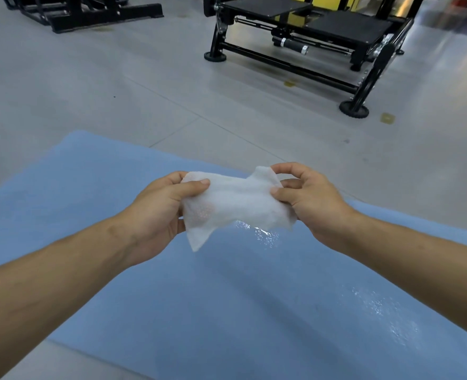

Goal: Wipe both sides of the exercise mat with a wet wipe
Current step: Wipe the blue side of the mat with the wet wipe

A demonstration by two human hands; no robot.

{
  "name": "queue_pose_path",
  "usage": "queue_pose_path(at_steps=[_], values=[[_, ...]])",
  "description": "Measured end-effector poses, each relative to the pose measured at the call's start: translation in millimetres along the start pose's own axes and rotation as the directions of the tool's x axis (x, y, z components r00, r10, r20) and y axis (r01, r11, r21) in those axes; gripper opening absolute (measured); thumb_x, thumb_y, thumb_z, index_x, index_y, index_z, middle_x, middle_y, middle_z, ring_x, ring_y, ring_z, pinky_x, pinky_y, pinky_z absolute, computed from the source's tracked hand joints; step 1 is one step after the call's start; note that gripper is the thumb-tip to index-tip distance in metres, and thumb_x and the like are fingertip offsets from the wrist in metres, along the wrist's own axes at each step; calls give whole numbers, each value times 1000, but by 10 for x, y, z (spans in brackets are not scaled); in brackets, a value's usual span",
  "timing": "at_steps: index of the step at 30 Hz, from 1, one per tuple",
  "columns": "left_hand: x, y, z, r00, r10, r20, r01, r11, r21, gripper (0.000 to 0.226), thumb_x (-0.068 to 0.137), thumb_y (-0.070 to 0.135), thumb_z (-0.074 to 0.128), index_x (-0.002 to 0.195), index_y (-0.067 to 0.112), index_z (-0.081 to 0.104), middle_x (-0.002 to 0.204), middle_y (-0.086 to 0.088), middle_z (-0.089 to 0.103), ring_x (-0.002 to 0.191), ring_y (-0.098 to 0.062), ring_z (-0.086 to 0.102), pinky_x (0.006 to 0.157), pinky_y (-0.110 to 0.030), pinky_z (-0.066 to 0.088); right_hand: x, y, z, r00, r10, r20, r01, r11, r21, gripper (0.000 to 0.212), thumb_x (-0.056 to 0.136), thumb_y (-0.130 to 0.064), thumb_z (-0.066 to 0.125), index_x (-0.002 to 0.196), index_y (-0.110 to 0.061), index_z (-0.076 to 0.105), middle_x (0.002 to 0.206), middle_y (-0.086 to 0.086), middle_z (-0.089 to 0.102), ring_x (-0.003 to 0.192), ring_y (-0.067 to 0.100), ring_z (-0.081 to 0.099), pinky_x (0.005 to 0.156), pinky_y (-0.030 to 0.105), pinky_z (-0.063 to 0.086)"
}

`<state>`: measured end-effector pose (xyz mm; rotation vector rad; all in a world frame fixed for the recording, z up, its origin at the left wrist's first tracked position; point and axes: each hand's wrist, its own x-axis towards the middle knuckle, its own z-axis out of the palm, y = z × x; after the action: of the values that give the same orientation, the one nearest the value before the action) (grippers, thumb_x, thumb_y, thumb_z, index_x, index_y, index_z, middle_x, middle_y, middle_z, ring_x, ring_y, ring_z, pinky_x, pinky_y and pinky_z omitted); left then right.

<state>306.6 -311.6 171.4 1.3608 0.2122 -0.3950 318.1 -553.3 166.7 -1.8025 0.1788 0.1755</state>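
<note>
Head camera looks forward and down, close above hands (232, 209)

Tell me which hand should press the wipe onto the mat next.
Probably left: the wipe drapes across the left hand, while the right hand only pinches its end.

The wipe (237, 204) is thin white cloth-like sheet, dimpled and slightly see-through. The mat (89, 187) is matt blue foam with a fine texture, gleaming wet in patches. The floor (117, 91) is smooth grey, faintly glossy. The frame (295, 67) is glossy black metal.
</note>
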Motion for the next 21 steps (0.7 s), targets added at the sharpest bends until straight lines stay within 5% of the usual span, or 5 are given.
queue_pose_path(at_steps=[6,9,12,16,21], values=[[-16,-55,-59,994,-35,-102,31,999,-43,36,93,10,69,125,24,59,108,-5,76,81,-21,74,59,-30,58,-24,40,52,1000,8,15,-7,998,-64,43,94,4,52,106,-37,57,97,5,74,73,22,68,60,34,50],[-24,-73,-85,995,-20,-96,19,1000,-4,50,92,4,69,128,37,57,106,-7,78,88,-22,76,66,-32,59,-13,65,48,1000,14,13,-12,994,-108,48,92,8,45,105,-37,56,94,3,71,69,20,64,58,33,48],[-34,-70,-72,997,-8,-83,13,998,60,39,93,2,67,122,27,65,109,-5,77,91,-19,75,76,-35,58,-20,70,43,1000,29,3,-28,990,-140,54,91,9,42,112,-39,56,95,-2,68,68,17,63,53,26,47],[-45,-97,1,998,2,-69,10,984,176,31,91,2,70,113,22,74,115,0,74,94,-15,75,75,-33,58,-51,69,85,999,41,-1,-40,991,-128,54,90,4,47,118,-41,56,100,-4,71,81,23,68,63,33,51],[-91,-108,189,999,35,-38,-20,941,337,49,86,2,77,122,34,68,116,6,72,90,-17,76,87,-39,60,-119,48,181,999,32,-1,-32,995,-95,46,88,2,60,118,-33,60,102,-2,73,88,25,71,77,45,58]])
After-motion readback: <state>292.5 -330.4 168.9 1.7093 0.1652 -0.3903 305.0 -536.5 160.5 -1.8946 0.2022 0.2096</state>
